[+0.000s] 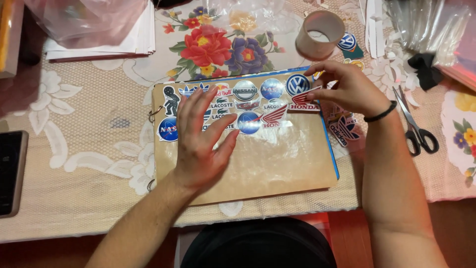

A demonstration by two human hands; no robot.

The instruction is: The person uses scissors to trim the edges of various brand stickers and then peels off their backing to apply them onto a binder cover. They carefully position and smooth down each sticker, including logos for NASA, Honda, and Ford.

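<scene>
Head view: single camera looking down on the bench (74, 208), covered with a lace and floral cloth.
Left hand (203, 141): fingers spread, palm down, pressing flat on the brown album page (277, 164); holds nothing.
Right hand (347, 89): fingertips pressed together, pinching the right end of the red winged sticker (303, 99).
Red winged sticker: at the far right corner of the page, in the top row of stickers; long axis runs left to right; it lies just left of the right hand's fingertips and well right of the left hand, so the right hand is the nearer.
Brown album page: near centre of the bench, long axis left to right, glossy film over its bare near half, binder rings (154, 114) at the left edge, blue edge on the right.
Sticker rows (233, 106): round and shaped emblems across the far part of the page, partly under the left fingers.
Tape roll (320, 33): far, beyond the right hand, lying on its side.
Scissors (416, 129): right of the right wrist, apart from it.
Loose stickers (344, 129): under the right hand, off the page.
Phone (11, 171): dark, at the left edge.
Paper stack (114, 44): far left, under a plastic bag.
</scene>
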